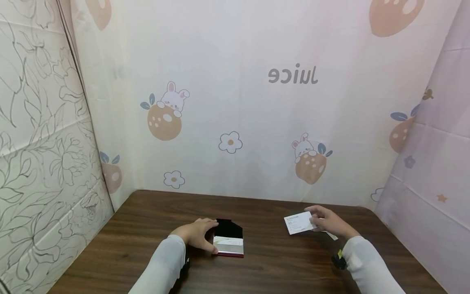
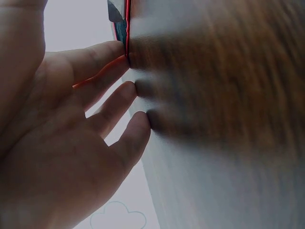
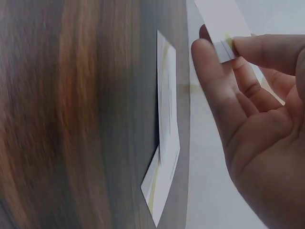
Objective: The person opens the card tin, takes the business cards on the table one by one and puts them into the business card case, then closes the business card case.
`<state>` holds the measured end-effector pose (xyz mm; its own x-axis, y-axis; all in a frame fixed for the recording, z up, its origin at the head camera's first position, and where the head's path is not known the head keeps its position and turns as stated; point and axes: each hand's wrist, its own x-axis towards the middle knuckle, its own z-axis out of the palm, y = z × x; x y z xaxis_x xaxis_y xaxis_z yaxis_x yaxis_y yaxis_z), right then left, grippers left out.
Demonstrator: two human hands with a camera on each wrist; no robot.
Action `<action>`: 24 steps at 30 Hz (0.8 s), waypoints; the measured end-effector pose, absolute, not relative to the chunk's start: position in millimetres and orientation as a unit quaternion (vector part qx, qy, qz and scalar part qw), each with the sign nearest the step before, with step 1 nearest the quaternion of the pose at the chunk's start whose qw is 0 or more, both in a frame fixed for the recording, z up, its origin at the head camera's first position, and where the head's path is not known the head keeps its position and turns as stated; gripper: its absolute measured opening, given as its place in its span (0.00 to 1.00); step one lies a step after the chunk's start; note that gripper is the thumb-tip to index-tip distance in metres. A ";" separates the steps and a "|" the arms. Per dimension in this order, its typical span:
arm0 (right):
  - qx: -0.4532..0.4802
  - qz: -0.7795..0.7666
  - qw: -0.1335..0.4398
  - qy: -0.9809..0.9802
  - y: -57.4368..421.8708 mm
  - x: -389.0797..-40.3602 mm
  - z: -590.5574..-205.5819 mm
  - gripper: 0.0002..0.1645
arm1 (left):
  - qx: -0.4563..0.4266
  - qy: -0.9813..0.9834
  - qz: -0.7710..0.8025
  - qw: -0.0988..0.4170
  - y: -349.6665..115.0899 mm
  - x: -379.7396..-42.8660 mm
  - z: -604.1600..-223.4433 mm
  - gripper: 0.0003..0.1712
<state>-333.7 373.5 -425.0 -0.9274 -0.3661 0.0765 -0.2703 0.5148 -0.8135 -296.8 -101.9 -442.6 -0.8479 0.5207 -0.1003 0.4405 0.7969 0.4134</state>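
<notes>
White sleeves point(image 1: 161, 263) at bottom edge; left hand point(image 1: 196, 234) with spread fingers at red-edged black case point(image 1: 229, 230), lower centre; smooth rectangular card point(image 1: 298, 223) in pinching fingers of right hand point(image 1: 332, 223), lower right, long axis near-horizontal, free end leftward.

Head and nearer wrist views share the tabletop point(image 1: 271, 267).

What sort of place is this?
Probably a makeshift curtained booth: printed cloths enclose the back and both sides of a wood-grain table, with small white cards on it.
</notes>
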 end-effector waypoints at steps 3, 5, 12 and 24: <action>-0.188 -0.463 0.054 0.865 366.1 -333.1 -424.5 0.25 | 0.260 0.941 0.192 0.102 -101.5 -296.4 -440.8 0.53; -0.193 -0.463 0.055 0.863 360.2 -333.1 -424.5 0.25 | 0.263 0.940 0.192 0.101 -101.3 -296.0 -440.3 0.53; -0.198 -0.446 0.054 0.871 332.8 -333.2 -423.5 0.23 | 0.259 0.941 0.191 0.102 -100.3 -295.4 -440.8 0.53; -0.220 -0.473 0.063 0.851 276.3 -332.3 -429.5 0.18 | 0.257 0.942 0.191 0.103 -101.9 -296.4 -441.8 0.53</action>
